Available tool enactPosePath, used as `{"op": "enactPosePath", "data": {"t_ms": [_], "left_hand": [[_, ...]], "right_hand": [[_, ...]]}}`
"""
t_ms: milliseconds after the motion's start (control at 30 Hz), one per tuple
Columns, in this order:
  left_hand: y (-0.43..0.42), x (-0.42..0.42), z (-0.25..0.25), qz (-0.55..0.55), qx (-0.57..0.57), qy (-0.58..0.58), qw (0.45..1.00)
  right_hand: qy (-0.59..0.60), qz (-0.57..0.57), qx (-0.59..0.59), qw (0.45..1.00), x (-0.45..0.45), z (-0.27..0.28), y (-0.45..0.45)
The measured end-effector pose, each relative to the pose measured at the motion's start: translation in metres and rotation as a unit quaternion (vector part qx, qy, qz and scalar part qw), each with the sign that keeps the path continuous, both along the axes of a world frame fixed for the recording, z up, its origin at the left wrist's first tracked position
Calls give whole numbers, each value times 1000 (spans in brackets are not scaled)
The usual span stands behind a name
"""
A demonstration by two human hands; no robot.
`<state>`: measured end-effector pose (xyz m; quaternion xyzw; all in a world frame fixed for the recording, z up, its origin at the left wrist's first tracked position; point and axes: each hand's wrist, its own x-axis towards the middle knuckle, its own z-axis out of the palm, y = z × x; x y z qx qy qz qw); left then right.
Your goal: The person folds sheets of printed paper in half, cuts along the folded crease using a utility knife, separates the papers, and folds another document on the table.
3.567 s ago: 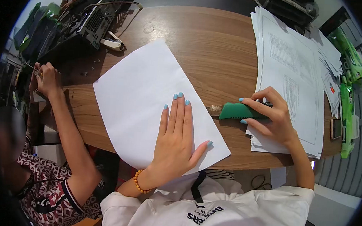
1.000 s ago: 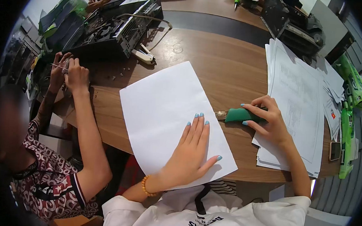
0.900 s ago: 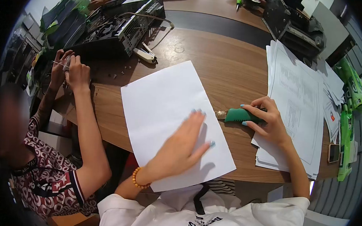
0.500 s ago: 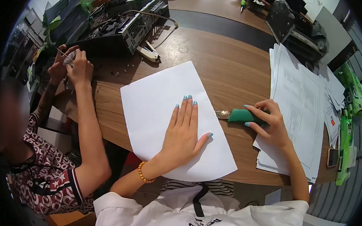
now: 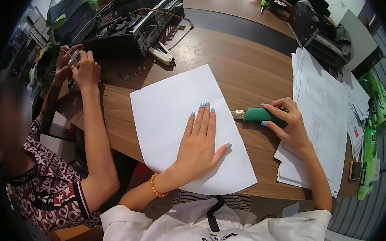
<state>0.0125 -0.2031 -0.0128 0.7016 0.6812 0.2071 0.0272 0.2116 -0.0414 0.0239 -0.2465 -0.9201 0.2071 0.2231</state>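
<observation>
A folded or doubled white sheet of paper [image 5: 167,119] lies on the wooden table in front of me, its near edge curling over the table's edge. My left hand [image 5: 198,142] rests flat on it, fingers together and thumb out. Beside the paper's right edge, my right hand [image 5: 289,123] grips a green-handled utility knife [image 5: 258,115] between thumb and fingers. The knife's tip points left and meets the paper's edge; whether the blade is under or against the sheet I cannot tell.
Printed papers [image 5: 317,114] are stacked at right, near a phone [image 5: 355,170] and green packets [image 5: 368,156]. An opened computer case [image 5: 136,34] and a stapler-like white tool [image 5: 162,55] stand at upper left. At left, another person's hands [image 5: 84,69] hold a thin tool.
The knife and my right hand have shifted slightly away from me along the paper's edge. My left hand stays flat on the sheet. The whole view has drifted a little.
</observation>
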Motion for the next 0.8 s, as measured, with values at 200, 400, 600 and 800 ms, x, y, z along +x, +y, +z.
{"op": "enactPosePath", "data": {"t_ms": [200, 400, 600, 800], "left_hand": [[1, 1, 1, 1, -3, -2, 1000], [1, 1, 1, 3, 7, -2, 1000], [1, -1, 0, 4, 4, -3, 1000], [0, 1, 1, -1, -2, -6, 1000]], "right_hand": [[1, 19, 15, 1000, -7, -2, 6], [13, 14, 2, 1000, -5, -7, 14], [17, 22, 19, 999, -10, -8, 21], [17, 39, 38, 998, -19, -4, 28]]}}
